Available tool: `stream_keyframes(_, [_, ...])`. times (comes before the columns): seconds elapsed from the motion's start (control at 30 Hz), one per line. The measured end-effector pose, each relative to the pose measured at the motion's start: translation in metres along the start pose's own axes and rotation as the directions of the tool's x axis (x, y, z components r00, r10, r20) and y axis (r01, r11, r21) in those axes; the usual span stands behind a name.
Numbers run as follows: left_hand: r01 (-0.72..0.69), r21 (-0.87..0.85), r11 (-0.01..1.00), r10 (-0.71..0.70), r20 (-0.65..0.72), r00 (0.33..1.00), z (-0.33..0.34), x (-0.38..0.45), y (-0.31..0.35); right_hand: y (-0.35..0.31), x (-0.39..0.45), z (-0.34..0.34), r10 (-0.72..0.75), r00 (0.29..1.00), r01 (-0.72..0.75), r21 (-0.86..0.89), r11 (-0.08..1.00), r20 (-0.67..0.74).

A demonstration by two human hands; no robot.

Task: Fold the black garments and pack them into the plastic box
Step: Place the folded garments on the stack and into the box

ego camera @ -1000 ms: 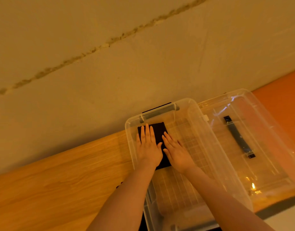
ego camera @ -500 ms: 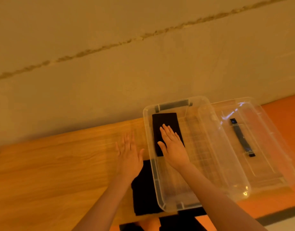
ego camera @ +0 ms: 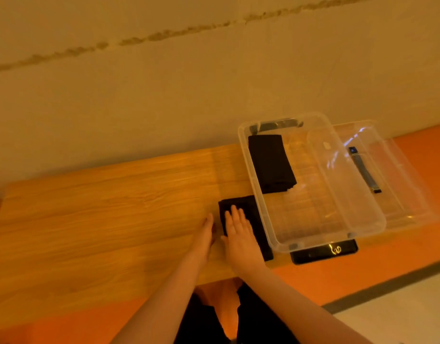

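A clear plastic box stands on the right end of the wooden table. One folded black garment lies flat in the box's far left corner. A second folded black garment lies on the table just left of the box, partly under its wall. My right hand rests flat on this second garment with straight fingers. My left hand stands on its edge against the garment's left side, fingers straight.
The box's clear lid, with a dark handle, lies right of the box. A black item pokes out under the box's near end. A wall runs behind the table. Orange floor and my dark-clothed legs are below.
Both hands left the garment in the box. My right hand moved out of the box onto the garment on the table, and my left hand came to that garment's left side.
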State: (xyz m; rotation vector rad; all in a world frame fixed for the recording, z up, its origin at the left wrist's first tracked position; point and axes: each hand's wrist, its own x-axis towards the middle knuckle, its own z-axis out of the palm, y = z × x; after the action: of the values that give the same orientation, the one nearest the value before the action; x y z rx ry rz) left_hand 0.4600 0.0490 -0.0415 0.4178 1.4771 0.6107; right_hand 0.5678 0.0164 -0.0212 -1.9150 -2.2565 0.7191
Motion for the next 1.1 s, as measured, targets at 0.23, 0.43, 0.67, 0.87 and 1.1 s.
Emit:
stream_keyframes(0.23, [0.075, 0.1, 0.992, -0.08, 0.04, 0.996, 0.026, 0.012, 0.013, 0.027, -0.014, 0.025, 0.168, 0.985, -0.168, -0.015, 0.986, 0.038])
stream_keyframes(0.43, [0.08, 0.023, 0.997, -0.083, 0.141, 0.987, 0.043, -0.003, 0.024, 0.027, -0.019, 0.021, 0.159, 0.985, -0.17, 0.293, 0.941, 0.063])
stream_keyframes(0.67, [-0.091, -0.039, 0.995, 0.095, 0.108, 0.99, 0.005, -0.05, 0.052, -0.005, -0.027, -0.006, 0.071, 0.997, -0.05, 0.511, 0.858, -0.022])
stream_keyframes(0.87, [-0.453, -0.05, 0.89, 0.456, 0.126, 0.881, -0.014, -0.082, 0.131, -0.038, 0.002, -0.071, 0.207, 0.908, 0.168, 0.77, 0.616, -0.364])
stream_keyframes(1.1, [-0.296, -0.259, 0.92, 0.365, 0.283, 0.887, 0.047, -0.099, 0.185, 0.035, 0.044, -0.125, 0.191, 0.979, 0.085, 0.995, -0.056, -0.073])
